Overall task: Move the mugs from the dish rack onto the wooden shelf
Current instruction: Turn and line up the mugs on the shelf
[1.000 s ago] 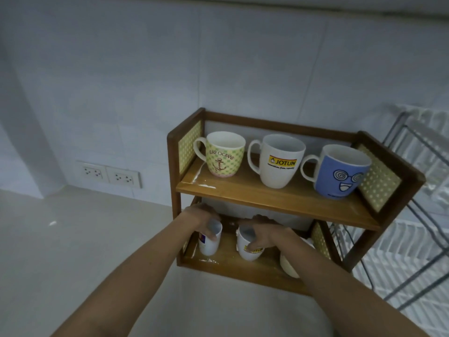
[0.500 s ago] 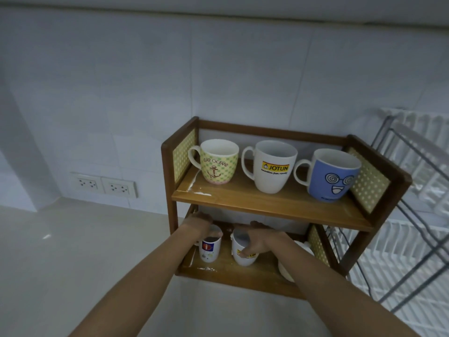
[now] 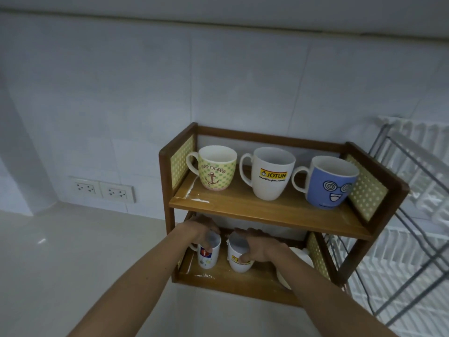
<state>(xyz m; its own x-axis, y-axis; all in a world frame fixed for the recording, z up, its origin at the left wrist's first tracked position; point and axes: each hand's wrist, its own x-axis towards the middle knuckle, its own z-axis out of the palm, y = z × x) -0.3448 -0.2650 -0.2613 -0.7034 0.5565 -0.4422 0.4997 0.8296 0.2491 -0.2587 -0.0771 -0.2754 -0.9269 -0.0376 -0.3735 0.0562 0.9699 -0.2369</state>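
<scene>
A two-tier wooden shelf (image 3: 255, 210) stands against the tiled wall. Its top board carries a green anchor mug (image 3: 216, 169), a white JOTUN mug (image 3: 271, 173) and a blue cartoon-face mug (image 3: 330, 182). On the lower board my left hand (image 3: 200, 229) grips the rim of a small white mug with a red-blue logo (image 3: 207, 255). My right hand (image 3: 260, 246) is wrapped around a white mug with a yellow label (image 3: 239, 256) beside it. Both mugs rest upright on the board. Another white mug (image 3: 295, 257) is partly hidden behind my right forearm.
The wire dish rack (image 3: 413, 215) with white plastic trays stands close to the shelf's right side. Two wall sockets (image 3: 102, 189) sit low on the wall to the left. A pale countertop (image 3: 73, 263) spreads left of and in front of the shelf.
The view has tilted so the shelf sits lower in frame. Both hands stay on the two lower-board mugs, which have shifted slightly toward the board's front.
</scene>
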